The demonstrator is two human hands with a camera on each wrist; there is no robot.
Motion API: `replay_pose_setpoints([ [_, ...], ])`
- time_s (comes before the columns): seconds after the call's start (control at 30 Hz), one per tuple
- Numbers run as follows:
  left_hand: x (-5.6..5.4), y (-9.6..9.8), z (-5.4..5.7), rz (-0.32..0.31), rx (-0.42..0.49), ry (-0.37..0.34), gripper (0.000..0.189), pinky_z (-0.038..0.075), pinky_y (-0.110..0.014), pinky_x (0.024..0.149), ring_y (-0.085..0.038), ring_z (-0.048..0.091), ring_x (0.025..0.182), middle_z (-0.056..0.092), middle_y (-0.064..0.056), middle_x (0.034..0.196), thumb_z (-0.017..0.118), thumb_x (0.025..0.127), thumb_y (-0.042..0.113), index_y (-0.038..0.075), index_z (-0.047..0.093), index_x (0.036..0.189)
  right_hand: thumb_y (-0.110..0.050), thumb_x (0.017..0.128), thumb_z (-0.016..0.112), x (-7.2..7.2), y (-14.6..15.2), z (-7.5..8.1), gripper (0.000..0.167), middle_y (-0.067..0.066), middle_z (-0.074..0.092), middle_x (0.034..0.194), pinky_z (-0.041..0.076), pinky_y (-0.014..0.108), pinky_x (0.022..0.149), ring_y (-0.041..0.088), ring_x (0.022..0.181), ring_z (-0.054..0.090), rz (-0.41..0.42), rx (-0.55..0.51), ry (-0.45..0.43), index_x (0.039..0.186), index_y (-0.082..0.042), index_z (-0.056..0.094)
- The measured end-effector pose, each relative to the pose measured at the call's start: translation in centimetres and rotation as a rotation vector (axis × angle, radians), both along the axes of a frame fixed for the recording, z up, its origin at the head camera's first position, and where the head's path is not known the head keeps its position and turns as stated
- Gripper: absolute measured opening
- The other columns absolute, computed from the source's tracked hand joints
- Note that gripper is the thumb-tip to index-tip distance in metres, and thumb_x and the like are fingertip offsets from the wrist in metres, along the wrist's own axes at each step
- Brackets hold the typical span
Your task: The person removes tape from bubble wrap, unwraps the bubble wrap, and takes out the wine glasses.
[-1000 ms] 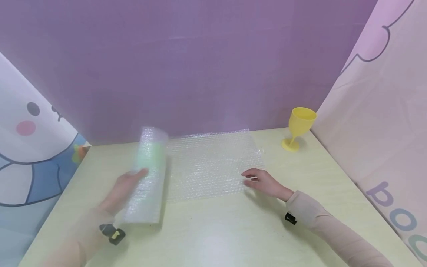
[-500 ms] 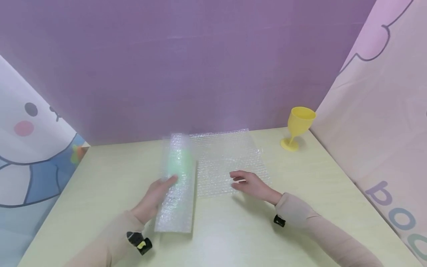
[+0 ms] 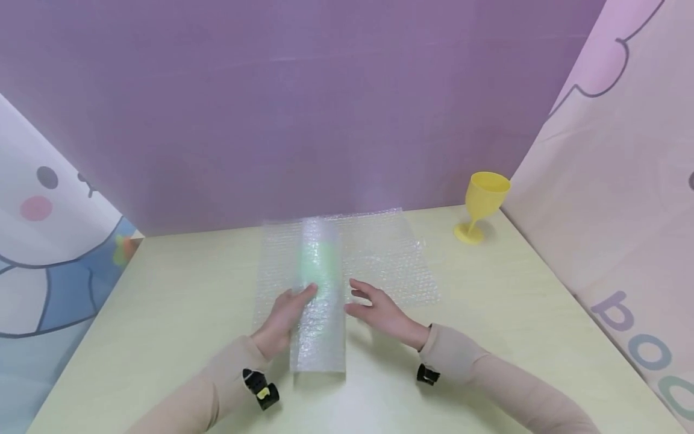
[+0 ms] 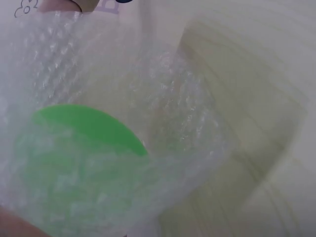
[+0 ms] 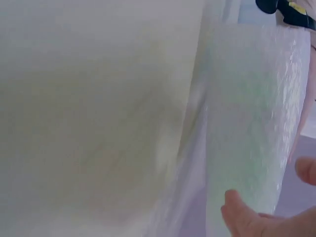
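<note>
A rolled part of the bubble wrap (image 3: 321, 325) lies lengthwise at mid-table in the head view. My left hand (image 3: 283, 318) grips its left side, thumb on top. Inside the roll a green object (image 4: 91, 123) shows its round rim in the left wrist view; the rest is blurred by the plastic. Flat bubble wrap extends to both sides of the roll at the back. My right hand (image 3: 384, 312) hovers just right of the roll, fingers parted and loosely bent, holding nothing. In the right wrist view its fingertips (image 5: 232, 200) appear near the wrap.
A yellow goblet (image 3: 486, 196) stands upright at the table's back right corner. Behind the pale table (image 3: 179, 301) rises a purple backdrop (image 3: 325, 108). Printed cloth walls (image 3: 612, 199) border both sides.
My left hand has carried the wrapped roll rightward onto the middle of the sheet, so flat wrap now shows on its left too. My right hand has moved left towards the roll.
</note>
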State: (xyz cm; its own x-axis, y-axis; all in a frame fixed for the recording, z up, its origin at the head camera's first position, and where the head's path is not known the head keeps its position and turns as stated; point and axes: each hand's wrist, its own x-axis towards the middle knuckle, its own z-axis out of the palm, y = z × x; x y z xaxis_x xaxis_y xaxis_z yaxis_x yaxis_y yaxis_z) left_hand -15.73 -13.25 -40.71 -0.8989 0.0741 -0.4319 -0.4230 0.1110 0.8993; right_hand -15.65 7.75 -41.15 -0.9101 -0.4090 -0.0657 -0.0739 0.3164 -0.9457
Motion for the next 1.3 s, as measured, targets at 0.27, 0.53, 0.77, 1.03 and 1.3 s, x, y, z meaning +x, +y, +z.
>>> replay_pose_setpoints([
  [0.27,-0.2,1.4,-0.1,0.000,0.113,0.025,0.068,0.055,-0.034,0.076,-0.019,0.061,0.086,0.059,-0.012,0.106,0.057,0.084,0.050,0.001,0.039,0.127,-0.022,0.089,0.058,0.2,-0.9,-0.4,0.067,0.019,0.032,0.145,0.044,0.045,0.098,0.037,0.129,0.037,-0.006,-0.027,-0.002,0.142,0.001,0.025],
  [0.53,-0.2,1.7,0.0,-0.006,0.091,0.022,0.073,0.048,-0.040,0.091,-0.025,0.056,0.100,0.053,-0.018,0.120,0.055,0.086,0.049,-0.001,0.032,0.134,-0.028,0.089,0.058,-0.1,-0.5,-0.2,0.067,0.017,0.035,0.144,0.042,0.045,0.101,0.034,0.128,0.040,-0.049,0.009,-0.037,0.142,0.000,0.027],
  [0.77,-0.3,2.1,0.1,-0.055,0.142,0.028,0.068,0.017,-0.057,0.111,-0.036,0.030,0.131,0.035,-0.017,0.139,0.050,0.090,0.043,0.000,0.028,0.138,-0.027,0.091,0.056,-0.9,0.6,0.1,0.063,0.019,0.041,0.140,0.042,0.045,0.101,0.033,0.124,0.046,-0.034,-0.091,-0.118,0.141,0.001,0.030],
  [1.03,-0.7,3.3,0.0,-0.089,0.195,0.020,0.076,0.011,-0.058,0.112,-0.046,0.008,0.136,0.012,-0.020,0.150,0.051,0.090,0.037,-0.003,0.014,0.143,-0.023,0.091,0.054,-1.6,2.2,-0.3,0.051,0.016,0.052,0.131,0.041,0.045,0.101,0.029,0.116,0.053,-0.055,-0.125,-0.154,0.136,-0.001,0.041],
  [1.3,-1.3,4.6,-0.3,-0.074,0.189,0.018,0.080,0.016,-0.057,0.111,-0.046,0.011,0.136,0.010,-0.022,0.151,0.052,0.090,0.033,-0.004,0.006,0.144,-0.025,0.092,0.051,-2.1,3.4,-0.9,0.052,0.018,0.051,0.131,0.038,0.047,0.104,0.031,0.119,0.051,-0.062,-0.128,-0.182,0.136,0.001,0.039],
])
